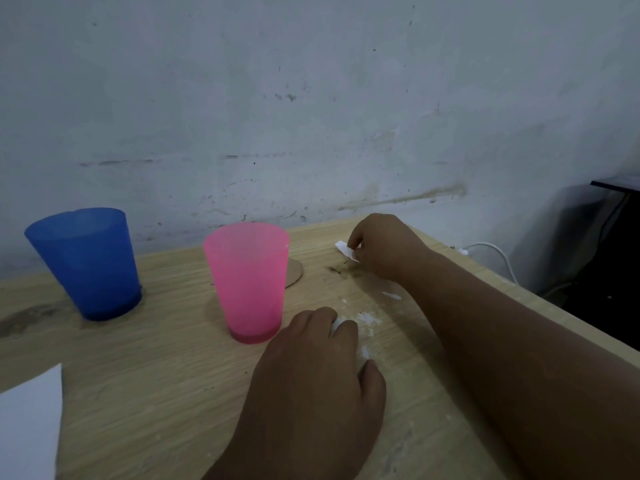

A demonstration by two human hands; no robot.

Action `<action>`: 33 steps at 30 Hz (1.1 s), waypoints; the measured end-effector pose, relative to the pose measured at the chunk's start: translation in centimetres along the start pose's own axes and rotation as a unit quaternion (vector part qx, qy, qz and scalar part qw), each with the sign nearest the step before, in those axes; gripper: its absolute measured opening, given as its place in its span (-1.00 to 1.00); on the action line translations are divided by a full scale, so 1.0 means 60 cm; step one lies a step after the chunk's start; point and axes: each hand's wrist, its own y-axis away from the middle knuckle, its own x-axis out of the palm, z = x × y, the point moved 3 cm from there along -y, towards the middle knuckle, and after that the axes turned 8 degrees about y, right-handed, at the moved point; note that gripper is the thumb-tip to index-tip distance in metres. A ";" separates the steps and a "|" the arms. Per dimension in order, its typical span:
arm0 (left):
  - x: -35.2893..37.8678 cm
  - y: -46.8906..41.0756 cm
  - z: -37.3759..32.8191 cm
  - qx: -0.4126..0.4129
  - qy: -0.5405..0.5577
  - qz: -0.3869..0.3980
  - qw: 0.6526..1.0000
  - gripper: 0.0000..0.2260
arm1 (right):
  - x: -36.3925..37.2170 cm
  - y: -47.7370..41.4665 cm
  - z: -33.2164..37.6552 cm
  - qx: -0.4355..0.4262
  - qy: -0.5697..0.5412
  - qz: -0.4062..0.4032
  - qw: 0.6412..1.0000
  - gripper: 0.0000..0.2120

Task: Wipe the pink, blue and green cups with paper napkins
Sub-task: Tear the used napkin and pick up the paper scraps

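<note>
A blue cup [90, 265] stands upright at the left of the wooden table [156, 375]. Right of it, a pink cup [249, 282] also stands upright. No green cup is in view. My left hand [311, 368] lies on the table just right of the pink cup's base, fingers curled over a white paper napkin [337, 323] that is mostly hidden. My right hand [384, 247] reaches to the table's far edge and pinches a small white piece of paper napkin [346, 251] lying there.
A cardboard disc [294, 271] lies behind the pink cup. White scraps and smears [367, 320] dot the table between my hands. A white sheet [27, 427] sits at the bottom left. The wall is close behind. A white cable [491, 251] hangs past the right edge.
</note>
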 end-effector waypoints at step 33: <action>-0.002 0.004 -0.005 -0.007 -0.023 0.004 1.000 -0.64 | -0.008 0.021 0.017 0.016 -0.017 0.062 0.998 -0.74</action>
